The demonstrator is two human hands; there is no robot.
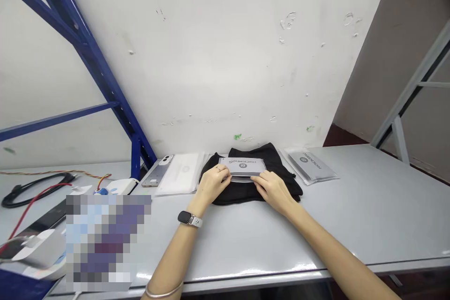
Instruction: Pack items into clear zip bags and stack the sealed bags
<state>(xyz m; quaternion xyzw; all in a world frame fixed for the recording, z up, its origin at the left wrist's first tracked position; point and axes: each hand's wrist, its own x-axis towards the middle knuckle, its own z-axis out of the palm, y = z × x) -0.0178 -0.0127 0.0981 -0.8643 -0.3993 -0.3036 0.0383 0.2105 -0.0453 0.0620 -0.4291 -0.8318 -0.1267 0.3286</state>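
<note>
A clear plastic packet (242,165) with a grey printed card inside lies over folded black fabric (239,193). The lettering on it reads upside down. My left hand (213,183), with a ring on one finger, pinches the packet's near left edge. At the near right edge, the fingers of my right hand (273,189) are closed on the same packet. A dark slit shows along the near edge between the two hands. A drawcord end is visible at the fabric's right side.
Right of the fabric lies another printed packet (309,165). White packets (181,173) and a phone (158,171) lie to the left. Further left are a coiled black cable (16,197), a white power strip (121,186) and a blurred patch. A blue metal frame (101,75) rises at left, before the white wall.
</note>
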